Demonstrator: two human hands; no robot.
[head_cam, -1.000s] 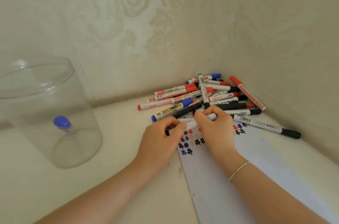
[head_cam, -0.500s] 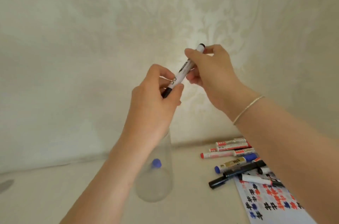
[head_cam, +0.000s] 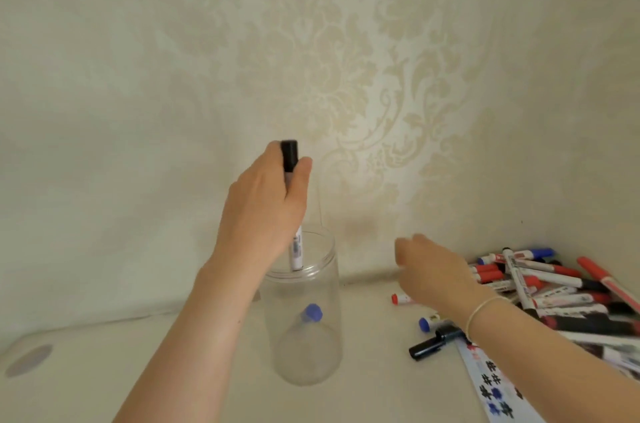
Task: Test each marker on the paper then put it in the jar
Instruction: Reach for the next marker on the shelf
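Half a second ago both hands held the black-capped marker high in front of the wall; now only the left hand has it, and the right hand has dropped away toward the pile.

Head view: the left grip is pinched around the black-capped marker near its cap, holding it upright with its lower end dipped just inside the mouth of the clear plastic jar. Inside the jar, a blue-capped marker stands leaning on the bottom. The jar sits on the pale bench close to the patterned wall. The right grip is loose and holds nothing, fingers slightly blurred, hovering over the near edge of the marker pile heaped in the corner at right. A thin bracelet circles that wrist. Below the forearm lies the paper, covered with black, blue and red test marks, with a black marker just beside its top edge.
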